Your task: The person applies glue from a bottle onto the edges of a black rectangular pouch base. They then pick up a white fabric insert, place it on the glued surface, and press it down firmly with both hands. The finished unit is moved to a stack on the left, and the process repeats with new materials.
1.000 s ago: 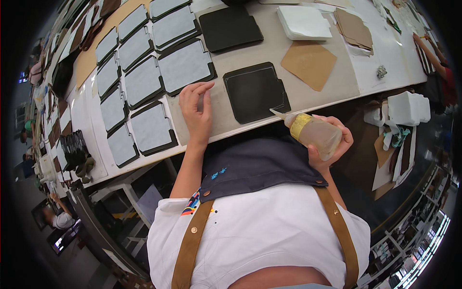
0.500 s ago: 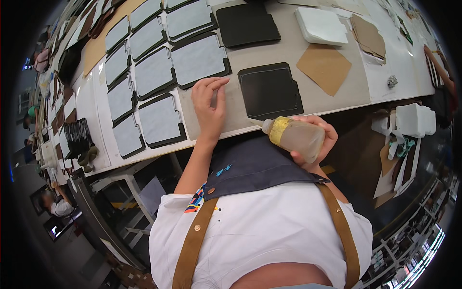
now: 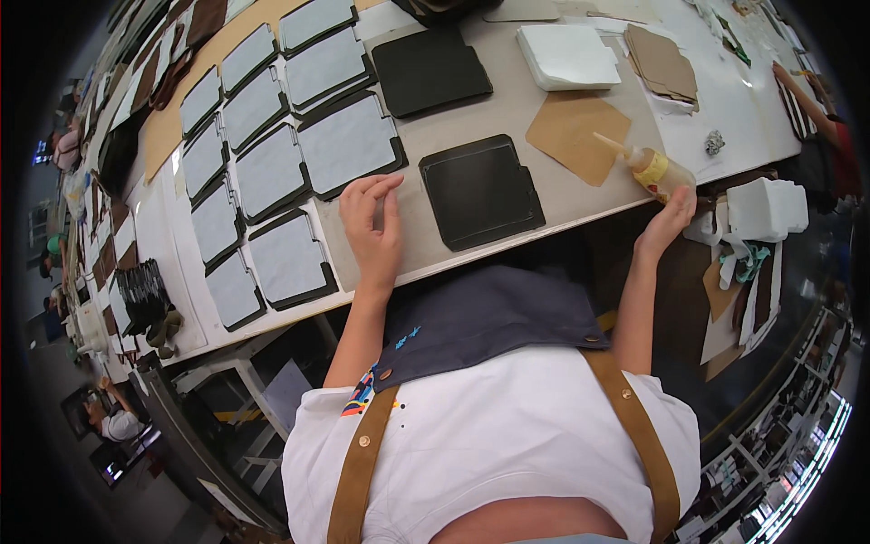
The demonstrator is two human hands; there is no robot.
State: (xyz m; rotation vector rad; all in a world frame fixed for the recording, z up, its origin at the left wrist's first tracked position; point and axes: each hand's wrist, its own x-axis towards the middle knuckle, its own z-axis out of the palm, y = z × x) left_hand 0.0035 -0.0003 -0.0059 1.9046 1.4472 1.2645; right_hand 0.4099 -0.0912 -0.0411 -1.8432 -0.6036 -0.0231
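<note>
The base of a translucent squeeze bottle [image 3: 660, 172] is gripped in the curled fingers of the right hand [image 3: 669, 220], nozzle above the tan angular sheet [image 3: 573, 136]; the left hand [image 3: 373, 222] is loosely bent, nothing held. Drips are best avoided by light pressure, clear of the smooth, notched black panel [image 3: 480, 195] and matt pale-faced panels [image 3: 346, 140]
</note>
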